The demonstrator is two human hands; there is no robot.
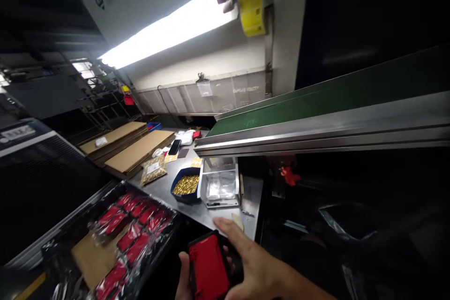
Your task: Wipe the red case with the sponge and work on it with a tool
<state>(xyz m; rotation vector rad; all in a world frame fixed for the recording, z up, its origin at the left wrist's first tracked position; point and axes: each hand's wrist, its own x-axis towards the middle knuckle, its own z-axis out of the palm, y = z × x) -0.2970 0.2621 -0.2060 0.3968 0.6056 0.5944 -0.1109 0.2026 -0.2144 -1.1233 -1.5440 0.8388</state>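
Hands [225, 267] grip red case [208, 267] (both closed on it); blue bin [185, 186], clear box [221, 186] ahead.

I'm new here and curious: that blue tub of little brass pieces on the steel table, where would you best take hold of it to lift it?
Grip the blue tub by its rim on the two long sides, coming from above. It is open-topped and holds loose brass pieces, so it likely must stay level. A clear box stands close on one side, so that side is probably tight.
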